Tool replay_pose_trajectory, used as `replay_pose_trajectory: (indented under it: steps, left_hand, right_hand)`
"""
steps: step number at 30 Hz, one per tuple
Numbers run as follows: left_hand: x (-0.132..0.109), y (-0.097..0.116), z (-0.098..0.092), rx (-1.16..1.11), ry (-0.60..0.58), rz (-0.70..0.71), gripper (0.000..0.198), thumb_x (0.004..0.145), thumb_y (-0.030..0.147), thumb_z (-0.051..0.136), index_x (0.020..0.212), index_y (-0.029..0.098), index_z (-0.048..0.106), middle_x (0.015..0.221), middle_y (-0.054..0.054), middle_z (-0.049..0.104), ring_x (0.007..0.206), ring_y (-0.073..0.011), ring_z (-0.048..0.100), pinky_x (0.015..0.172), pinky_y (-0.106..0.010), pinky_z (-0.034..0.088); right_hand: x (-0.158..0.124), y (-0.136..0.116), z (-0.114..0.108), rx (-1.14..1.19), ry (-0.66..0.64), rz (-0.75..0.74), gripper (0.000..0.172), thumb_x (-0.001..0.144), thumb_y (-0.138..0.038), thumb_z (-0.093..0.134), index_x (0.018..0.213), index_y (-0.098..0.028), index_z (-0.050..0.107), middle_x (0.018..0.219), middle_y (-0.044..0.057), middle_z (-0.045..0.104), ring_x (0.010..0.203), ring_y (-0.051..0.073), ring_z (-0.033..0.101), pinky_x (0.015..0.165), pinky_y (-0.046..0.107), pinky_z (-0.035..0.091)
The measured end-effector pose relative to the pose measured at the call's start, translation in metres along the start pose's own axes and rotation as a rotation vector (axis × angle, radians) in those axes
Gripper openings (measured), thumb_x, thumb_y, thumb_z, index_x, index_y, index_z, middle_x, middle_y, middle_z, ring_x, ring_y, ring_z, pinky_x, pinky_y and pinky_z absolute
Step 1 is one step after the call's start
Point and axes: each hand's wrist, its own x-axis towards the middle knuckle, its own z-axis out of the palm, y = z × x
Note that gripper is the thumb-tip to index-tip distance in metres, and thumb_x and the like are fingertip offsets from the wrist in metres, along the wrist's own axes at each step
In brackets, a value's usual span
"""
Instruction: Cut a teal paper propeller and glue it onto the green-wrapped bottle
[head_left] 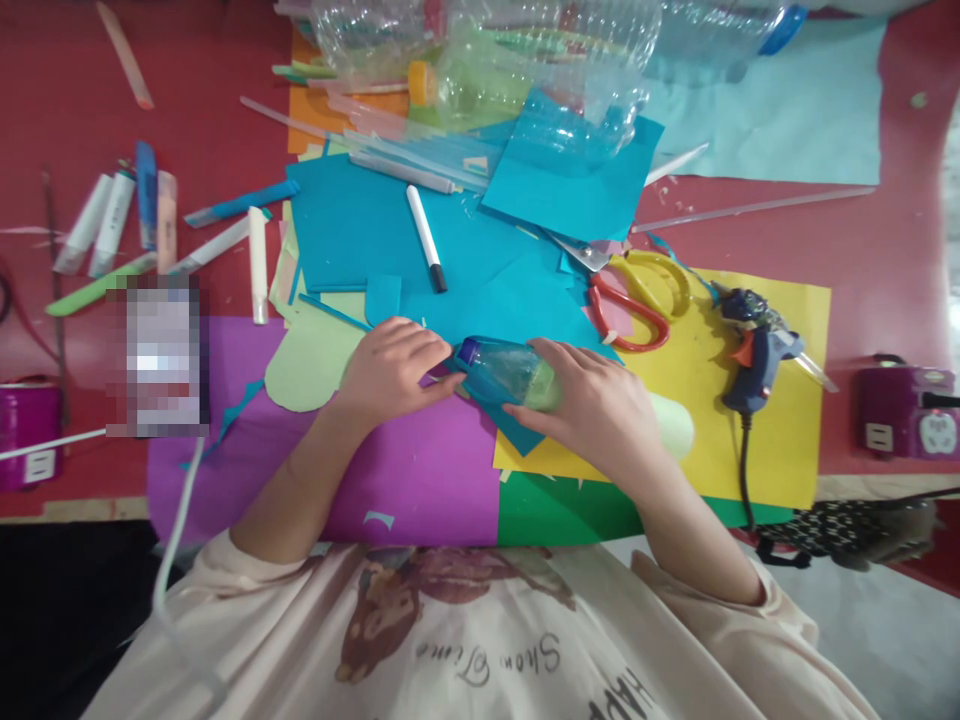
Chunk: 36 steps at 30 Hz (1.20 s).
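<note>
A clear plastic bottle (499, 372) with a dark blue cap (469, 350) lies on its side, its body wrapped in pale green paper (671, 425). My right hand (589, 400) is closed round the wrapped body. At the cap end, my left hand (401, 370) has thumb and fingers pinched together; what is between them is too small to make out. Blue paper (525, 435) lies under the bottle. Left of my left hand rests a rounded pale green paper piece (311, 360).
Scissors with red and yellow handles (630, 310) and a corded glue gun (757, 360) lie to the right. A black-and-white marker (427, 240) is on blue sheets ahead. Several markers (112, 220) lie left, near a blurred device (165, 355). Clear bottles (525, 60) stand at the back.
</note>
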Motion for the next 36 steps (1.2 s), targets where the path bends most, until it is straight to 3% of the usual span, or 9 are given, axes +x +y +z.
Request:
replay_pose_trajectory:
  steps: [10,23,30,36]
  left_hand:
    - [-0.001,-0.003,-0.001,-0.082,-0.106,-0.034,0.037,0.099,0.038,0.041,0.082,0.019,0.068,0.077,-0.007,0.074,0.075,-0.0190,0.067,0.073,-0.034,0.051]
    - [-0.004,0.005,0.012,-0.111,-0.026,-0.212,0.027,0.094,0.028,0.048,0.077,0.021,0.068,0.072,-0.003,0.074,0.068,-0.0176,0.067,0.066,-0.031,0.047]
    - [-0.004,0.007,0.012,-0.111,-0.078,-0.217,0.028,0.091,0.022,0.046,0.068,0.022,0.061,0.062,0.001,0.068,0.060,-0.0151,0.062,0.067,-0.031,0.046]
    - [-0.001,0.003,0.006,-0.066,-0.054,-0.124,0.034,0.096,0.039,0.046,0.074,0.019,0.063,0.065,-0.002,0.068,0.064,-0.0182,0.062,0.066,-0.033,0.043]
  right_hand:
    - [0.002,0.004,-0.007,0.008,-0.010,0.021,0.057,0.076,-0.052,0.069,0.121,-0.016,0.064,0.106,0.014,0.076,0.089,0.031,0.072,0.069,0.036,0.053]
    - [0.005,0.005,-0.005,0.006,0.007,0.040,0.056,0.075,-0.049,0.072,0.119,-0.016,0.066,0.106,0.013,0.076,0.089,0.030,0.073,0.069,0.036,0.055]
    - [0.004,0.003,-0.005,-0.008,-0.011,0.022,0.056,0.076,-0.049,0.070,0.120,-0.015,0.064,0.105,0.015,0.076,0.088,0.030,0.073,0.069,0.036,0.053]
    - [0.004,0.002,-0.004,-0.020,0.008,0.008,0.055,0.075,-0.049,0.072,0.117,-0.014,0.065,0.102,0.015,0.077,0.086,0.029,0.073,0.067,0.034,0.053]
